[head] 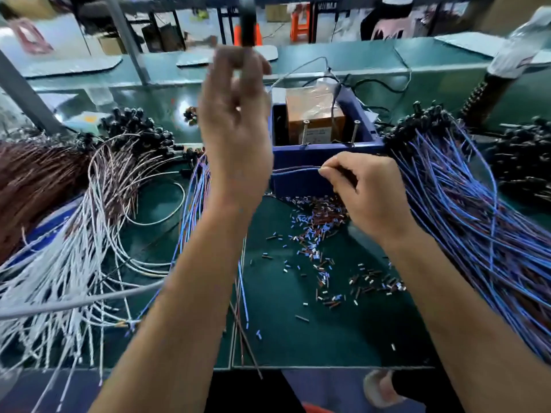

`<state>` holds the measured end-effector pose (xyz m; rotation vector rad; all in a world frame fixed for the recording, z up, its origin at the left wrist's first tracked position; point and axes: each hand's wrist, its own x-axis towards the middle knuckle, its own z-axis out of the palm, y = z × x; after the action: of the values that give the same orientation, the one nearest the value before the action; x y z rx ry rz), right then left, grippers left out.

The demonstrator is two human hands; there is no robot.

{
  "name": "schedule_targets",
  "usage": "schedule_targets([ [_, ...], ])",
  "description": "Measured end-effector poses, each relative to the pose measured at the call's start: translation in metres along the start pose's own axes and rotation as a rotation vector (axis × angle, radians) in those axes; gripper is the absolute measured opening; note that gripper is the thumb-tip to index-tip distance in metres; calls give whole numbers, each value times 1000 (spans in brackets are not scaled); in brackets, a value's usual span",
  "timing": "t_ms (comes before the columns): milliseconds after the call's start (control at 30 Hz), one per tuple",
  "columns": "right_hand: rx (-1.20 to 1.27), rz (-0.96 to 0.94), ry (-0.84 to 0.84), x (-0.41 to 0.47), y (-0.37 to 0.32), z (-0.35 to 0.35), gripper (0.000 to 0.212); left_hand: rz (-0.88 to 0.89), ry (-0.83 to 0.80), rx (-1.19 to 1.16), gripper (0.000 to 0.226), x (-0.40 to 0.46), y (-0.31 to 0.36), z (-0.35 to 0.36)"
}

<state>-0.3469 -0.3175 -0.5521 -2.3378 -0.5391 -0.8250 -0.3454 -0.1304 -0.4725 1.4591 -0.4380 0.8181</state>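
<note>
My left hand is raised above the bench and grips the black plug end of a cable, blurred by motion. Lower and to the right, my right hand pinches the thin blue and brown wires of that cable between thumb and fingertips. The wires stretch across the front of a blue machine box with a brown block inside. A scatter of cut insulation bits lies on the green mat under my right hand.
A big sheaf of blue cables with black plugs lies at the right. White cables and brown ones lie at the left. A grey hose crosses the lower left. The mat's front edge runs along the bottom.
</note>
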Motion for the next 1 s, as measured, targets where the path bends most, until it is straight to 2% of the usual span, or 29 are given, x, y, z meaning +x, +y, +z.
schedule_targets([
  [100, 14, -43, 81, -10, 14, -1, 20, 209, -314, 420, 17, -48, -21, 23],
  [200, 65, -50, 153, -18, 14, 3, 24, 216, -445, 535, 21, -68, -39, 24],
  [367, 97, -26, 103, -27, 8, 13, 14, 151, -430, 618, 20, -78, -56, 21],
  [500, 104, 72, 45, -28, 8, 13, 22, 105, -369, 706, 24, -82, -66, 13],
  [633, 201, 189, 84, -28, 11, 9, 22, 73, -266, 777, 20, -82, -71, 9],
  [700, 235, 243, 98, -27, 13, 9, 20, 56, -261, 765, 20, -82, -72, 10],
  [867, 316, 308, 16, -28, 12, 9, 8, 79, -427, 555, 12, -88, -68, 19],
  [1000, 335, 322, 80, -29, 13, 7, 6, -77, -402, 373, 9, -86, -73, 18],
])
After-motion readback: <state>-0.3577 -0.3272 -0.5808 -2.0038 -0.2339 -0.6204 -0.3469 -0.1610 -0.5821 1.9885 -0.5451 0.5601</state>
